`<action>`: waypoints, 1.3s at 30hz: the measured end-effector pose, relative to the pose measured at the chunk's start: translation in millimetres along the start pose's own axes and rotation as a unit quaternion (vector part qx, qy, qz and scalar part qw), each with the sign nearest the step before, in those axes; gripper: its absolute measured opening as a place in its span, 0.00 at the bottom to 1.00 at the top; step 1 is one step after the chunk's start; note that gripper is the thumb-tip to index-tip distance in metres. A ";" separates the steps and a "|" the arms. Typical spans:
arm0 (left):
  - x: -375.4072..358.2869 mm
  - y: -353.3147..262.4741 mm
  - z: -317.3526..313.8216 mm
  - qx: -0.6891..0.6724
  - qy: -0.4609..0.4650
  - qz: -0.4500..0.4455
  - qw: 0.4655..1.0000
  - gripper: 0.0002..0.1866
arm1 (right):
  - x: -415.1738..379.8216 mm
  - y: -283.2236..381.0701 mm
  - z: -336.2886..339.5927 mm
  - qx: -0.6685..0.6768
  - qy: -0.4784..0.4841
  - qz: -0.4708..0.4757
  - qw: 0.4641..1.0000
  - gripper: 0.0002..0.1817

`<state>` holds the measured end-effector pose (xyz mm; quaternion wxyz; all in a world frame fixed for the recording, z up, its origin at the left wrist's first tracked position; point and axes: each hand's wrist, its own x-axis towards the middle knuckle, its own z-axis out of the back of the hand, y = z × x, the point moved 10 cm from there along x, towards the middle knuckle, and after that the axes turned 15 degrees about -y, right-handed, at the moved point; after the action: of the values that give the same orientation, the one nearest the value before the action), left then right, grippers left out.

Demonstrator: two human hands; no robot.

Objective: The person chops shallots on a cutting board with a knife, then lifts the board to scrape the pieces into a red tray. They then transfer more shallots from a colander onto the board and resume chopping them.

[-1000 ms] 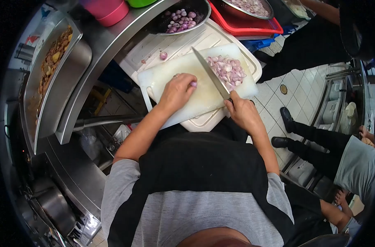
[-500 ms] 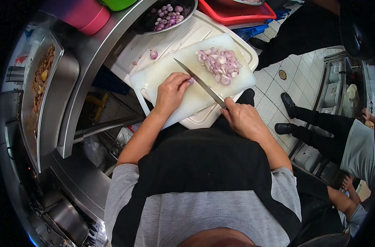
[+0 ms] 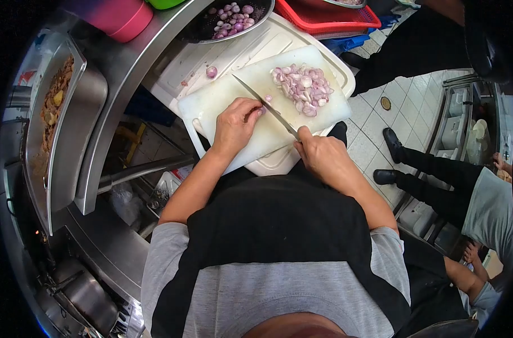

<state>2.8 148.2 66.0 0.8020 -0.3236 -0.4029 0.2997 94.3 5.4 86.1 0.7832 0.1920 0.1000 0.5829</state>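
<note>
My left hand (image 3: 237,125) is closed on a small purple shallot (image 3: 262,111), its fingertips curled and mostly covering it. In my right hand (image 3: 324,156) is the handle of a kitchen knife (image 3: 255,96), whose long blade slants to the upper left right beside that shallot. Both work over a white cutting board (image 3: 214,107). Just past the blade lies a small cut piece of shallot (image 3: 268,98). A heap of sliced shallots (image 3: 303,87) covers the board's upper right part. Beyond the board's far edge sits one whole shallot (image 3: 211,72).
The board rests on a cream plastic lid (image 3: 169,84). Behind are a bowl (image 3: 266,17) of whole shallots and a red basket (image 3: 324,26). A steel counter (image 3: 107,107) with a food-filled metal pan (image 3: 84,112) curves along the left. People stand and sit at the right.
The knife and my right hand have shifted a little to the upper left. A small cut piece now shows beyond the blade. My left hand stays nearly in place.
</note>
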 end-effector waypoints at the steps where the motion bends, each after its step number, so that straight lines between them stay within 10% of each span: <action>1: 0.1 0.6 0.3 -0.001 -0.001 0.001 1.000 0.07 | 1.0 -0.7 -3.2 -0.001 0.002 0.000 1.000 0.13; 39: -3.8 7.6 0.2 -0.007 -0.008 0.017 1.000 0.09 | 9.8 4.3 -12.5 0.019 -0.009 -0.010 1.000 0.12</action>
<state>-0.9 150.0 58.7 0.7911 -0.3336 -0.4064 0.3126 88.7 18.0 77.2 0.7862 0.2111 0.1061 0.5710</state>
